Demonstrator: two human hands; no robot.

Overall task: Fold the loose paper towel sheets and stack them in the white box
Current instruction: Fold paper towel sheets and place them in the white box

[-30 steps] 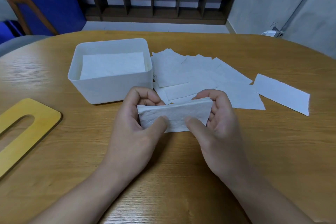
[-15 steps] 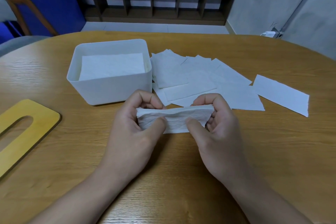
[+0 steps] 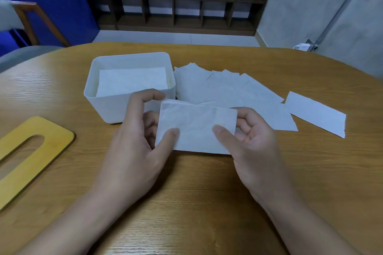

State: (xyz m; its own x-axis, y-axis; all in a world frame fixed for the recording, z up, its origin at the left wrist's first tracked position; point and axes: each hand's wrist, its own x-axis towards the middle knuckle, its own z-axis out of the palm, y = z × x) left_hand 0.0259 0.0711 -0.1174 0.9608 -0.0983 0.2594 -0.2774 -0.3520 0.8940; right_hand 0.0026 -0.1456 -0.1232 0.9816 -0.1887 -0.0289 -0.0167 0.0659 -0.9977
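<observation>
Just ahead and left of the folded paper towel point(image 3: 196, 128) — long axis left-right, pinched at either end by left hand point(image 3: 141, 141) and right hand point(image 3: 252, 143) — sits the white box point(image 3: 128, 107), nearer the left
</observation>
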